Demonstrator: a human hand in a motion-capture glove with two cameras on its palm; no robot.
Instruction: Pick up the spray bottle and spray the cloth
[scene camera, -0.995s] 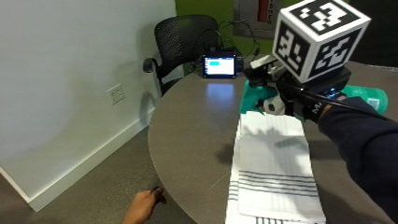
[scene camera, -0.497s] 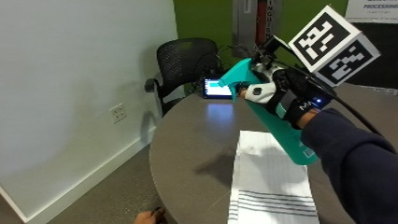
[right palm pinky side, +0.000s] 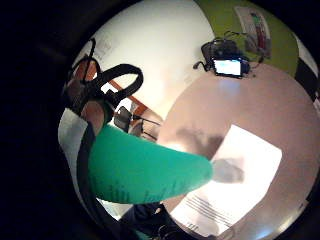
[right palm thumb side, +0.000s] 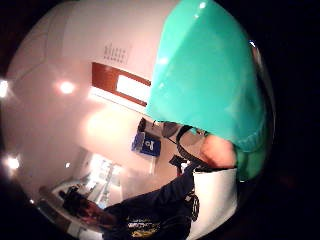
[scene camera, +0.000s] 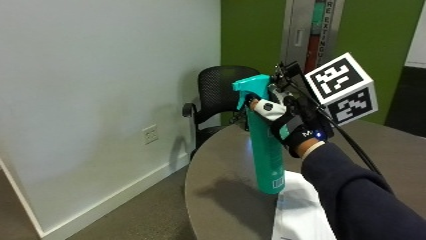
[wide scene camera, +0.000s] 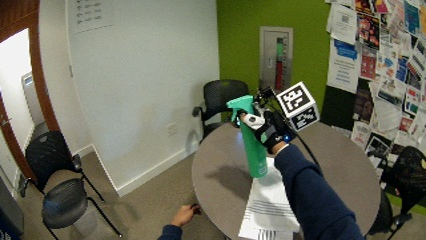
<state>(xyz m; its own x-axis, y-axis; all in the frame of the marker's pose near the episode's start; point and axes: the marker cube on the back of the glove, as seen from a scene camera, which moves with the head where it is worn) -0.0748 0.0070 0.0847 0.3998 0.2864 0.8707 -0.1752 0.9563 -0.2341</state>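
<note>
round grey table carries the white striped cloth; your gloved right hand grips the tall teal plastic spray bottle upright above it, nozzle pointing toward the wall, away from the cloth.

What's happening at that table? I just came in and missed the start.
A person's gloved right hand grips a teal spray bottle near its trigger head, holding it upright in the air above the round table. The white cloth lies flat on the table below. No spray is visible yet.
</note>
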